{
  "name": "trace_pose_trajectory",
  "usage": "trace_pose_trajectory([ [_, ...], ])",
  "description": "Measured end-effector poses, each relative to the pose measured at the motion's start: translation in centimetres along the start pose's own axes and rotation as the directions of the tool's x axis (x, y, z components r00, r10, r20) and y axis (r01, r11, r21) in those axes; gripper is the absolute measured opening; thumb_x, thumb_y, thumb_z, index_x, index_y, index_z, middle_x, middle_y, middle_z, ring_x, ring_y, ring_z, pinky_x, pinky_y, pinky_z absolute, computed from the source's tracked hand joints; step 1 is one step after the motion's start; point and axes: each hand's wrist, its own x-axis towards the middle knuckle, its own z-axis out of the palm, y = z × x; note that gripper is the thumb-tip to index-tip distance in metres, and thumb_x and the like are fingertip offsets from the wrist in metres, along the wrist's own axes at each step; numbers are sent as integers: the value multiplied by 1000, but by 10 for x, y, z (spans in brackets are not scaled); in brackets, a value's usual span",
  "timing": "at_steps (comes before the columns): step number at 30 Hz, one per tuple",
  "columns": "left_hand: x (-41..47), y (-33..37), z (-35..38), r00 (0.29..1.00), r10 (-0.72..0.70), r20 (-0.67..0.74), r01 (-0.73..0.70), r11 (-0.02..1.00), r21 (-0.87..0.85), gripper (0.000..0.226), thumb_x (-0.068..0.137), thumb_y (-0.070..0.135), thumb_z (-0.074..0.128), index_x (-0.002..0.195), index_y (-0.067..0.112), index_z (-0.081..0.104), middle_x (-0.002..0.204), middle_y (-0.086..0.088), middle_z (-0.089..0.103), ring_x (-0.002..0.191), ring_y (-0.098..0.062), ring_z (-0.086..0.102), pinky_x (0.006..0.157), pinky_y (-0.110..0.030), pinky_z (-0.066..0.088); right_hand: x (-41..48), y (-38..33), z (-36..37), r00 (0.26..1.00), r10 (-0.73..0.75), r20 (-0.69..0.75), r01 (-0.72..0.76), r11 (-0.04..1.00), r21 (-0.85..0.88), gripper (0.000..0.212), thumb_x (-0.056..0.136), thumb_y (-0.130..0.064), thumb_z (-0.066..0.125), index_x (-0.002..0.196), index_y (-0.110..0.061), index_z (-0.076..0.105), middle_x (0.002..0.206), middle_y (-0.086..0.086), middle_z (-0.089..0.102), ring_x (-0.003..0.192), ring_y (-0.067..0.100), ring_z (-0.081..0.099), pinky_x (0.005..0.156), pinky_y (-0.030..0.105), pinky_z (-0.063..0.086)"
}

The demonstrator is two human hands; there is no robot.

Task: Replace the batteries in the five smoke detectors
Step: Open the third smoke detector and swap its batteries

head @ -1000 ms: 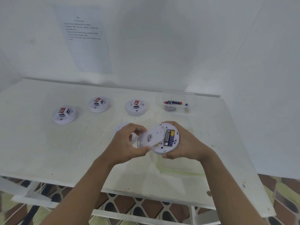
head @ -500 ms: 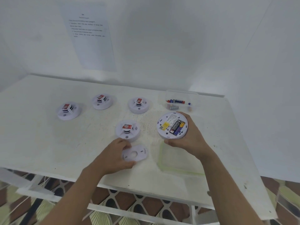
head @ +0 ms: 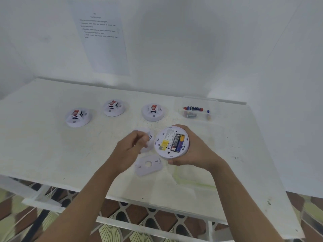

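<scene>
2 bare hands work at the near edge of a white counter [head: 52, 154], in a battery change judged to be in its early going. Nearest the camera, 1 loose mounting plate [head: 148, 165] lies flat on the counter between the forearms. Just beyond it, the right hand [head: 195, 152] wraps thumb and fingers round the rim of an opened smoke detector [head: 172, 144], held clear of the surface with its back side up. 2 batteries [head: 177, 143] sit side by side in its bay. The left hand [head: 129, 149], blurred by motion, hovers just beside that unit with fingers loosely bent and nothing visible in them.

The step looks to be pulling the old cells. It is best done with the right grip firm on the rim, lifting each cell from 1 end with a fingertip. It also helps to note which way the ends face and to keep spent cells apart from fresh stock.

Behind the left hand sits 1 partly hidden detector [head: 150, 138]. Farther back, 3 more stand face up in a loose row — the left detector [head: 78, 117], the middle detector [head: 113, 107] and the right detector [head: 153, 111] — making 5 in all. At far right, 1 clear box [head: 201, 100] holds spare batteries [head: 194, 108], too small to count surely. 1 printed sheet [head: 103, 41] hangs on the wall behind.
</scene>
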Motion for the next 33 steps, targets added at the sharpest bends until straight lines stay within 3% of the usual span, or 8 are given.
trace_pose_trajectory([
  [4, 10, 23, -2, 992, -80, 100, 95, 982, -163, 20, 101, 37, 52, 106, 19, 60, 95, -1, 74, 79, -19, 66, 71, -37, 52, 7, -10, 11, 995, -3, 100, 1, 1000, 28, 96, 64, 1, 92, 141, -28, 43, 127, -11, 62, 120, 7, 61, 92, 27, 56],
  [9, 16, 26, -5, 993, -68, 92, 95, 933, -346, 24, 94, 25, 64, 112, 10, 56, 96, -15, 75, 86, -32, 72, 73, -41, 59, 16, -10, 15, 993, 24, 116, -49, 975, 218, 99, 73, -6, 89, 149, -40, 36, 139, -8, 59, 126, 18, 59, 98, 42, 56],
  [13, 22, 21, -11, 990, -142, 10, 120, 792, -599, 42, 80, 24, 72, 115, 10, 53, 107, -20, 70, 91, -32, 72, 68, -37, 59, 28, -10, 21, 993, 96, -68, -76, 963, 260, 74, 79, -30, 85, 143, -30, 49, 126, -1, 66, 100, 16, 69, 84, 30, 56],
  [15, 25, 19, -13, 985, -171, -10, 122, 738, -663, 42, 82, 15, 72, 118, 11, 51, 113, -19, 67, 91, -30, 73, 69, -36, 60, 35, -10, 27, 970, 144, -194, -75, 943, 323, 49, 89, -30, 76, 133, -19, 58, 115, 7, 72, 89, 16, 71, 80, 28, 55],
  [17, 27, 17, -13, 982, -189, -13, 130, 723, -678, 43, 85, 7, 72, 121, 11, 50, 115, -17, 66, 92, -30, 74, 72, -37, 61, 43, -12, 33, 946, 178, -271, -63, 921, 386, 32, 96, -19, 68, 125, -10, 63, 107, 16, 74, 87, 18, 72, 80, 30, 57],
  [22, 26, 7, -9, 980, -198, -5, 141, 717, -683, 48, 84, 8, 74, 124, 5, 47, 117, -17, 68, 98, -31, 73, 79, -41, 60, 55, -18, 47, 923, 156, -350, -16, 928, 373, 32, 97, -17, 66, 128, -9, 64, 114, 19, 70, 100, 28, 73, 87, 39, 61],
  [27, 28, 5, -24, 987, -130, 92, 159, 825, -541, 48, 80, 35, 71, 104, -3, 55, 108, -19, 71, 89, -32, 73, 79, -45, 59, 57, -31, 49, 939, 118, -322, 26, 911, 411, 32, 104, -18, 53, 133, -11, 65, 119, 8, 74, 110, 27, 71, 90, 39, 59],
  [33, 35, 8, -46, 996, -10, 94, 46, 919, -392, 18, 95, 23, 65, 111, 15, 62, 103, -12, 71, 83, -27, 70, 65, -36, 54, 61, -44, 48, 942, 132, -309, -54, 967, 247, 11, 97, -25, 66, 96, -19, 57, 85, 7, 75, 74, 15, 67, 71, 30, 52],
])
